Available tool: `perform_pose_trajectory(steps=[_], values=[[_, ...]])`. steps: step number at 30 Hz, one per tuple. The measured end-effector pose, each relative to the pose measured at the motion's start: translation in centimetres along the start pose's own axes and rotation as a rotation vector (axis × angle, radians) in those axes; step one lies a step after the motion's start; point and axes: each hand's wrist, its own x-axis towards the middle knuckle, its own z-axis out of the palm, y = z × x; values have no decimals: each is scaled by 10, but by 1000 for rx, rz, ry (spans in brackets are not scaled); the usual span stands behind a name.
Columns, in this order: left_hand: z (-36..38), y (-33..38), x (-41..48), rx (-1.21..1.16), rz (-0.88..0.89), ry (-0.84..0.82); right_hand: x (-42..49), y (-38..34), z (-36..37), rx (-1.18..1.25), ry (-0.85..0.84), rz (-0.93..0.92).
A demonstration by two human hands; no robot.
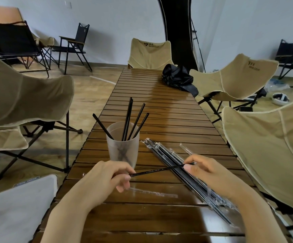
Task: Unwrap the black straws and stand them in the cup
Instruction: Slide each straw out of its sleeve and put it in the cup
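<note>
Black straws (pixel 136 121), 5 of them, already stand in the frosted cup (pixel 123 151) on the slatted table (pixel 159 111). The left hand (pixel 105 178) and right hand (pixel 207 171) each pinch 1 end of another straw (pixel 159 170), held level just near of the cup; I cannot tell whether its wrapper is off. A pile of wrapped straws (pixel 165 155) lies right of the cup, so much remains.
</note>
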Motion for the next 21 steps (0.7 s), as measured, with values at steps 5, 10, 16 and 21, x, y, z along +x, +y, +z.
perform_pose_trajectory(steps=[5,10,16,21], values=[[-4,-11,-5,6,-66,80,-1,6,-4,-133,62,49],[-6,-17,-7,60,-145,164,-1,12,-8,-224,276,83],[-7,-21,-9,69,-227,195,1,20,-12,-319,463,205],[-10,-15,-12,24,-205,145,2,30,-11,-226,596,423]])
